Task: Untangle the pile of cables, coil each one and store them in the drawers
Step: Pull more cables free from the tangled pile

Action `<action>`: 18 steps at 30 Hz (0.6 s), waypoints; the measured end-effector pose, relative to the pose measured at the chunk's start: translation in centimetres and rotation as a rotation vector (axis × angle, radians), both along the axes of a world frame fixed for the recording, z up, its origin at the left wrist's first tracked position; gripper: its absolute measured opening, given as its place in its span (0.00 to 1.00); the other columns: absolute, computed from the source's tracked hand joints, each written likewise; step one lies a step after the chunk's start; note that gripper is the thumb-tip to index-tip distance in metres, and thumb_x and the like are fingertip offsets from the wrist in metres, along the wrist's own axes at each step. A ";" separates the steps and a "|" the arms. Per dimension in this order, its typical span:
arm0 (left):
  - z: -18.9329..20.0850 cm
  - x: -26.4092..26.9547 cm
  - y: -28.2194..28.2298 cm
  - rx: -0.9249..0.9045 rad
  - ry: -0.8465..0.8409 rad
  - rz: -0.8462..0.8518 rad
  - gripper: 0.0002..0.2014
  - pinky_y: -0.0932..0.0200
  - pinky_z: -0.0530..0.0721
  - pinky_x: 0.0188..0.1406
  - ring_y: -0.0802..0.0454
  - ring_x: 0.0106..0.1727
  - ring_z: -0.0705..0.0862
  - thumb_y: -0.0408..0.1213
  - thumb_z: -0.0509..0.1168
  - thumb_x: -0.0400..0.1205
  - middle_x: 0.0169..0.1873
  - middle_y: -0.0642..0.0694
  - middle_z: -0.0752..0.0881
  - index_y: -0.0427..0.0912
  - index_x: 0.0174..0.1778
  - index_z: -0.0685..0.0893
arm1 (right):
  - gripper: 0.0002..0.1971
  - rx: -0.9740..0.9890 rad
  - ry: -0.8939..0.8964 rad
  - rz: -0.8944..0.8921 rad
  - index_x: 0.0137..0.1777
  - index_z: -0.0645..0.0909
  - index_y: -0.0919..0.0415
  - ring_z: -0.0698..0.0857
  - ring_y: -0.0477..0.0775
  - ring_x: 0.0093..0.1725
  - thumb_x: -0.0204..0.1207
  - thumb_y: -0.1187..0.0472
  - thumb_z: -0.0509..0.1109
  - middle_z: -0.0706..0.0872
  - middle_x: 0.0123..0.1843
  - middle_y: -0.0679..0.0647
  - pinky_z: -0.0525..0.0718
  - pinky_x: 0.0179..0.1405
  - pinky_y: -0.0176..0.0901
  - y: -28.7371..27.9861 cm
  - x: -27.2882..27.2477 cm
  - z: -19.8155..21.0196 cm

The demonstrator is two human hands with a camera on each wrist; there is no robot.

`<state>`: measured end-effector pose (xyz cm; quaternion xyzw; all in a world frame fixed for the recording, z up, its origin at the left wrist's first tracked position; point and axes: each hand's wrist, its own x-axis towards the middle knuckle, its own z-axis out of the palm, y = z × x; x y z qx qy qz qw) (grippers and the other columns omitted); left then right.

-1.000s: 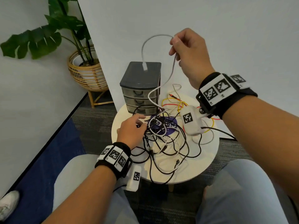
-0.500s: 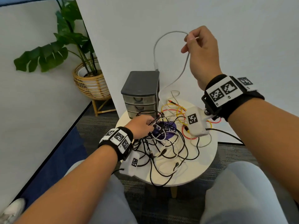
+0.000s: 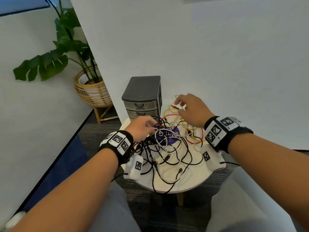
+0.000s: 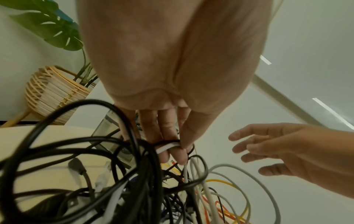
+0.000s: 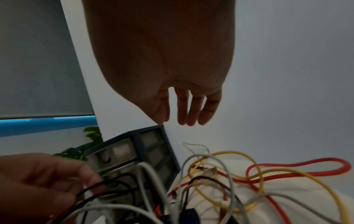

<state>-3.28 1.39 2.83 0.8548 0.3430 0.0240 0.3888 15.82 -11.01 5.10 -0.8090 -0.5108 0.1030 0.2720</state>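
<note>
**While the Cable Pile Lay Tangled on the Round Table**

While the cable pile (image 3: 168, 146) lay spread across the round table (image 3: 192, 183), its loops ran in every direction with no single long axis. The left hand (image 3: 142, 127) pinched a white cable (image 4: 166, 147) and black strands between thumb and fingers at the pile's left side. The right hand (image 3: 190, 109) hovered with fingers extended and spread, holding nothing, above the yellow cable (image 3: 168, 111). The drawer unit (image 3: 142, 97) stood upright at the table's far edge against the wall, drawers closed. Black loops overhung the near rim.
</note>
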 end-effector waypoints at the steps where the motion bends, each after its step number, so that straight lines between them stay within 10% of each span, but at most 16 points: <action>1: -0.1 0.0 0.0 -0.010 -0.009 0.007 0.13 0.59 0.81 0.45 0.51 0.52 0.88 0.34 0.71 0.84 0.49 0.48 0.90 0.49 0.63 0.85 | 0.09 0.038 0.000 0.068 0.57 0.83 0.50 0.81 0.50 0.49 0.81 0.62 0.69 0.81 0.53 0.48 0.79 0.56 0.45 0.2 -0.9 0.2; 4: -0.2 0.1 0.0 -0.052 -0.047 0.021 0.18 0.61 0.80 0.44 0.48 0.53 0.89 0.33 0.71 0.84 0.49 0.46 0.91 0.52 0.69 0.80 | 0.06 0.034 -0.017 0.279 0.50 0.86 0.53 0.82 0.45 0.47 0.82 0.63 0.68 0.85 0.48 0.46 0.83 0.54 0.46 0.8 -3.7 0.8; 9: -0.1 -0.5 -0.1 -0.103 -0.124 0.033 0.20 0.47 0.84 0.59 0.51 0.54 0.91 0.28 0.61 0.87 0.51 0.43 0.92 0.54 0.70 0.74 | 0.14 -0.132 -0.125 0.351 0.64 0.86 0.56 0.82 0.55 0.55 0.84 0.67 0.65 0.82 0.56 0.54 0.78 0.54 0.44 2.9 -6.5 -0.4; 14: -0.4 -1.4 0.3 -0.030 -0.097 -0.091 0.32 0.78 0.78 0.48 0.67 0.56 0.84 0.21 0.66 0.82 0.53 0.48 0.90 0.56 0.77 0.70 | 0.13 -0.226 -0.051 0.318 0.61 0.88 0.57 0.86 0.57 0.55 0.86 0.65 0.62 0.88 0.56 0.56 0.75 0.50 0.42 4.3 -5.9 -0.7; 18: -1.1 -1.4 1.1 0.034 -0.140 -0.093 0.35 0.74 0.80 0.50 0.63 0.56 0.87 0.18 0.68 0.79 0.49 0.50 0.90 0.58 0.76 0.72 | 0.11 -0.395 -0.062 0.386 0.43 0.86 0.55 0.81 0.52 0.44 0.83 0.66 0.65 0.82 0.38 0.48 0.70 0.37 0.35 5.3 -5.5 -0.2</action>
